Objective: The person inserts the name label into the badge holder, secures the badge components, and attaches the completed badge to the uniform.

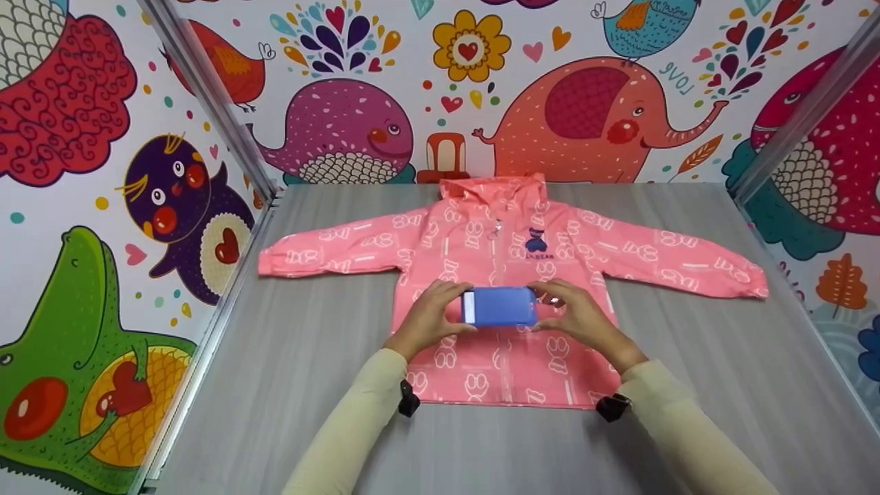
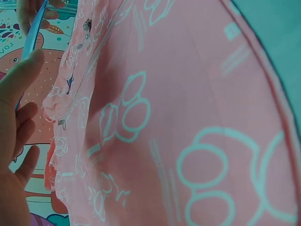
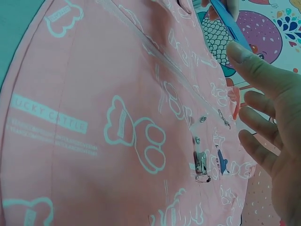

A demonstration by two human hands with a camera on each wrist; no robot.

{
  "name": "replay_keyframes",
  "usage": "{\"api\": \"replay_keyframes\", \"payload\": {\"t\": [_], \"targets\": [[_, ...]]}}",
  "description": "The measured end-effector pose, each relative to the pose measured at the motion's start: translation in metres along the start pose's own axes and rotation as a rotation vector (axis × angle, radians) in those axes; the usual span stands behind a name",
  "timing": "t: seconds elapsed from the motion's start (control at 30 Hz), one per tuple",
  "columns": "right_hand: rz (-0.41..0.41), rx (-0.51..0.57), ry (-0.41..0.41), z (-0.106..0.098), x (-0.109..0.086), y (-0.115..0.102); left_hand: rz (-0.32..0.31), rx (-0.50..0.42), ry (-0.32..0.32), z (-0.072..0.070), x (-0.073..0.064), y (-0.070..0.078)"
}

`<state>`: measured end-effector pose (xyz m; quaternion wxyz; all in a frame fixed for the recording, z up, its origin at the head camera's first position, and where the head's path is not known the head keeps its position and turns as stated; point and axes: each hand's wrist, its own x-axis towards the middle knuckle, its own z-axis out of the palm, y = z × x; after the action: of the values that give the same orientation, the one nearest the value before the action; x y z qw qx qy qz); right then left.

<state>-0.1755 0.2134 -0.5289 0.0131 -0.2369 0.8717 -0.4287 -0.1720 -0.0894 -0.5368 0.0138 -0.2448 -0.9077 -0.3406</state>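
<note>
A thin, flat blue phone with a white strip at its left end is held level above a pink hooded jacket. My left hand pinches the phone's left end between thumb and fingers. At the other end, my right hand grips it the same way. Both wrist views show the phone edge-on, a narrow blue band beside the left thumb. The jacket lies front up, sleeves spread, with white line prints and a dark bear badge on the chest.
Under the jacket is a grey wood-grain table. Cartoon-printed panels stand behind and at both sides, with metal posts at the back corners. In the right wrist view, a small shiny metal piece rests on the jacket near its zip.
</note>
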Motion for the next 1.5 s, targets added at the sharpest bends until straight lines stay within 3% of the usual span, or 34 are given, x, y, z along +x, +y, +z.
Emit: {"api": "replay_keyframes", "payload": {"t": [0.23, 0.57, 0.87, 1.33, 1.5], "targets": [[-0.003, 0.021, 0.01, 0.004, 0.001, -0.003, 0.009, 0.02, -0.006, 0.001, 0.001, 0.003], [-0.023, -0.029, 0.024, 0.007, 0.002, -0.003, 0.03, 0.022, -0.009, 0.001, 0.004, 0.007], [0.008, -0.02, 0.02, 0.009, 0.001, -0.001, 0.019, 0.021, -0.009, 0.004, 0.004, 0.007], [0.034, -0.041, -0.005, 0.011, 0.0, -0.003, -0.008, 0.042, 0.013, 0.008, 0.003, 0.005], [0.017, -0.043, -0.003, 0.01, 0.0, -0.003, 0.015, 0.052, 0.037, 0.01, 0.002, 0.003]]}}
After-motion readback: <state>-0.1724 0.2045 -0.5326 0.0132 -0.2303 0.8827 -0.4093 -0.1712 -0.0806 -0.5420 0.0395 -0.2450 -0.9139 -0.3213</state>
